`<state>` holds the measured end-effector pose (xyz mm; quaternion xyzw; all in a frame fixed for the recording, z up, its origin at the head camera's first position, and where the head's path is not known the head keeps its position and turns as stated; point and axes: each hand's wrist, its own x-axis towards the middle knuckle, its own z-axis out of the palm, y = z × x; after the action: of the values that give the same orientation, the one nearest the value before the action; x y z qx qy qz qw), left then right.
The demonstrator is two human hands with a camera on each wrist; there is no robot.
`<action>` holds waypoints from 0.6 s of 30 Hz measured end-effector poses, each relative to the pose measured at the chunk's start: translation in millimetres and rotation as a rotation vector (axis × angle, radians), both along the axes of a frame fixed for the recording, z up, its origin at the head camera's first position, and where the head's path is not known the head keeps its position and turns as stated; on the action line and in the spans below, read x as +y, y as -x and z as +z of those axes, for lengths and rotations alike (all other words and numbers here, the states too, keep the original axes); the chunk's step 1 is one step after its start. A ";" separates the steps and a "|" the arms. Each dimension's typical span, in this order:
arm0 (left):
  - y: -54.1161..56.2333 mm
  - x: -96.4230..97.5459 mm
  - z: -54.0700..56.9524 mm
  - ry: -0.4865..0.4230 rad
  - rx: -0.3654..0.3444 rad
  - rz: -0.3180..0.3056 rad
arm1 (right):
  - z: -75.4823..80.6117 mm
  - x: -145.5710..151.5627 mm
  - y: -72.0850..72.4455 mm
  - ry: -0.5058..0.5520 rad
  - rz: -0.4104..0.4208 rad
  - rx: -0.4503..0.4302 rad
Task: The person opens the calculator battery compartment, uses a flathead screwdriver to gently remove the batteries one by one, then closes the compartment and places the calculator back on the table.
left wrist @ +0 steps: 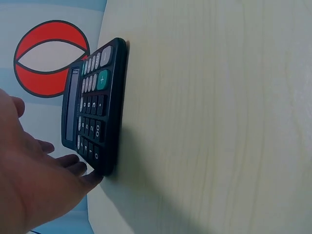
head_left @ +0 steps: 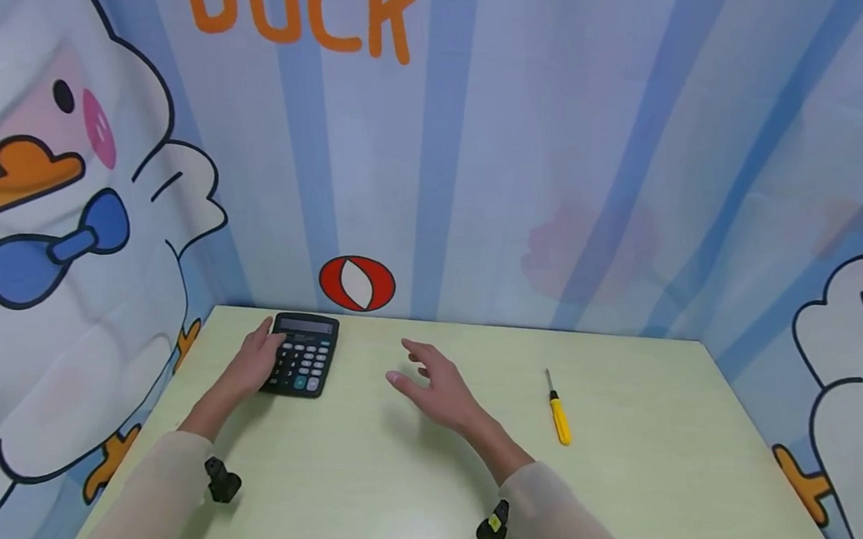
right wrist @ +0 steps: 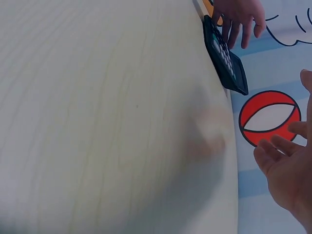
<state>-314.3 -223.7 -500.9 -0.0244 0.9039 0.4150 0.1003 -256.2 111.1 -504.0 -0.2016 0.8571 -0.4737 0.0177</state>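
A black calculator (head_left: 308,357) with white, black and green keys lies at the table's back left. My left hand (head_left: 257,361) is at its left edge, thumb toward the keys. From the left wrist, the hand (left wrist: 39,183) has its fingers loosely extended beside the calculator (left wrist: 95,107), one fingertip seeming to touch the near corner; whether others touch is hidden. Right of the calculator, my right hand (head_left: 440,390) hovers above the table with relaxed fingers and holds nothing. In the right wrist view the right hand (right wrist: 287,170) is apart from the calculator (right wrist: 224,56).
A screwdriver (head_left: 559,415) with a yellow handle lies on the light wooden table (head_left: 387,490), right of my right hand. Printed cloth walls (head_left: 468,150) with cartoon ducks stand along the table's back and sides. Each sleeve has a small black device (head_left: 223,479) near the cuff.
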 end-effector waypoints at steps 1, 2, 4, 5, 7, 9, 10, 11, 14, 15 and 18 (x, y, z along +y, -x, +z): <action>0.4 -0.2 0.5 -0.013 -0.007 0.001 | -0.4 -2.7 0.7 0.010 -0.002 -0.010; 0.7 -0.2 0.8 -0.025 -0.015 0.001 | 0.1 -5.5 1.1 0.022 -0.005 -0.024; 1.4 -0.6 0.7 -0.049 -0.028 0.000 | 0.1 -10.7 2.4 0.039 -0.015 -0.048; 1.7 -0.4 0.3 -0.059 -0.032 -0.001 | 0.3 -13.3 2.9 0.045 -0.022 -0.063; 2.0 0.2 0.2 -0.068 -0.037 0.000 | 1.0 -18.6 4.3 0.068 -0.034 -0.088; 2.3 0.8 0.4 -0.073 -0.039 0.006 | 2.6 -24.2 5.2 0.098 -0.040 -0.114; 2.5 1.1 0.8 -0.077 -0.038 0.009 | 2.9 -27.0 5.6 0.112 -0.044 -0.126; 2.7 1.2 1.2 -0.081 -0.039 0.013 | 2.9 -30.0 6.4 0.122 -0.048 -0.137; 3.4 0.3 1.8 -0.086 -0.045 0.019 | 1.0 -38.6 8.0 0.157 -0.067 -0.165; 3.9 0.1 1.7 -0.088 -0.046 0.021 | -0.6 -41.4 8.8 0.163 -0.074 -0.171; 4.8 -1.0 1.0 -0.090 -0.050 0.029 | -5.6 -49.1 10.4 0.197 -0.089 -0.194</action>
<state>-319.0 -224.8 -499.9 -0.0434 0.8810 0.4561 0.1176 -266.6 62.0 -509.6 -0.1174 0.8089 -0.5730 0.0598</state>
